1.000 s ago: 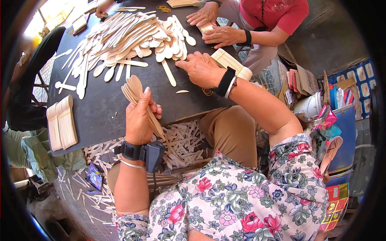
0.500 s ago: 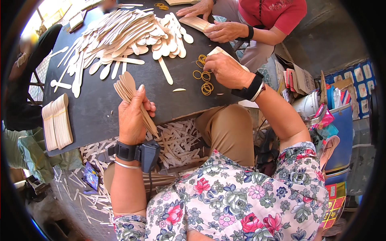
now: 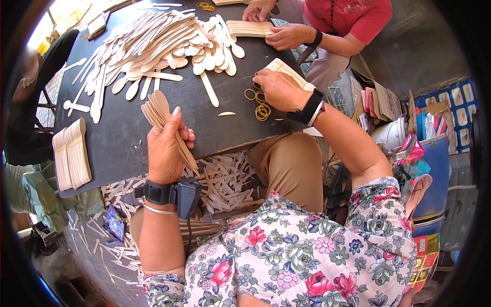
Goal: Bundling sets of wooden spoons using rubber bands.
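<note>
In my left hand (image 3: 166,148) a small fanned stack of wooden spoons (image 3: 157,108) is gripped, bowls upward and handles sloping down past the table edge. My right hand (image 3: 282,91) reaches to the rubber bands (image 3: 262,112) at the table's right side. Its thumb and fingertips pinch together at one of the yellowish bands, partly hiding it. Just beyond that hand lies a neat stack of wooden spoons (image 3: 289,74), partly covered by it. A large loose heap of wooden spoons (image 3: 153,43) spreads over the far part of the dark table (image 3: 204,135).
A banded bundle of wooden spoons (image 3: 71,153) stands at the table's left edge. Across the table, a co-worker's hands (image 3: 284,36) hold another spoon stack (image 3: 249,28). Loose spoons (image 3: 225,179) lie below the table edge. A blue bin (image 3: 429,179) stands at right.
My right hand has shifted slightly left and closed in on the rubber bands. My left hand stays nearly still. The co-worker's spoon stack has turned more level.
</note>
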The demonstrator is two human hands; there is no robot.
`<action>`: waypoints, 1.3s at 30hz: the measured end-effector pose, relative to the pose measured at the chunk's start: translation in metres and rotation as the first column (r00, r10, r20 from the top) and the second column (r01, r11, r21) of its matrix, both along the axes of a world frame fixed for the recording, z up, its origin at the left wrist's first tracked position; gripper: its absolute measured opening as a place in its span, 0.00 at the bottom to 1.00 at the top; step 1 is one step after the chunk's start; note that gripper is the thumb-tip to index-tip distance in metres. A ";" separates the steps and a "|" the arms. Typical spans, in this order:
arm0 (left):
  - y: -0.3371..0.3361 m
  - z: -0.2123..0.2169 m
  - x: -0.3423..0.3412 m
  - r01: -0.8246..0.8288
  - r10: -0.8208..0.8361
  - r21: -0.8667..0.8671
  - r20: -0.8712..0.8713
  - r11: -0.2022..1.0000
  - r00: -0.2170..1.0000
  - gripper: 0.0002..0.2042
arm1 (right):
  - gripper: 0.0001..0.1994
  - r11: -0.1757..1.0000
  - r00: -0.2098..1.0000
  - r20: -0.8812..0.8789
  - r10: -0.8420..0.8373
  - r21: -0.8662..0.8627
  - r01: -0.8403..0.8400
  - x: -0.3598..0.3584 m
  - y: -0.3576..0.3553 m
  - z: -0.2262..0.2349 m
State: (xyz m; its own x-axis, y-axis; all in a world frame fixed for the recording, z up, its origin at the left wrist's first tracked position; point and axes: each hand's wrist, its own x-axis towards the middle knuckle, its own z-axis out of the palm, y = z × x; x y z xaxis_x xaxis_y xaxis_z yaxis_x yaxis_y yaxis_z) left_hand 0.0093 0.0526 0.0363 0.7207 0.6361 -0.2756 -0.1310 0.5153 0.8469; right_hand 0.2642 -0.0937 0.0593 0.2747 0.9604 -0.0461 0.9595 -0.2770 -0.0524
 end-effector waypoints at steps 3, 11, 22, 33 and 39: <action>0.000 0.002 0.000 0.000 0.000 -0.001 0.007 1.000 1.000 0.13 | 0.12 0.998 0.999 -0.041 0.017 0.053 -0.015 -0.005 -0.016 0.001; -0.001 0.001 0.002 0.009 -0.009 0.005 -0.006 1.000 1.000 0.13 | 0.15 0.989 0.989 0.099 0.112 0.082 -0.120 -0.034 -0.015 0.010; 0.004 -0.002 0.000 -0.019 0.019 0.015 -0.007 1.000 1.000 0.14 | 0.17 0.942 0.942 0.150 0.302 0.102 -0.318 -0.008 -0.033 -0.003; 0.004 0.006 0.002 -0.152 0.154 -0.079 0.008 0.985 0.988 0.14 | 0.16 0.991 0.999 0.009 -0.051 0.127 0.049 -0.064 0.050 0.011; 0.012 0.007 -0.004 -0.149 0.156 -0.165 0.028 0.975 0.987 0.15 | 0.07 0.996 0.984 0.159 -0.083 -0.004 0.084 -0.084 0.093 0.002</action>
State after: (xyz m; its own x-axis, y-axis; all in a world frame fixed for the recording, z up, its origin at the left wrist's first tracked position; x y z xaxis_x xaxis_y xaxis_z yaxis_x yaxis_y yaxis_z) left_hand 0.0058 0.0642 0.0435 0.6313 0.6888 -0.3563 -0.2517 0.6165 0.7460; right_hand 0.1805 -0.0011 0.0616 0.3586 0.9335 -0.0053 0.9288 -0.3563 0.1019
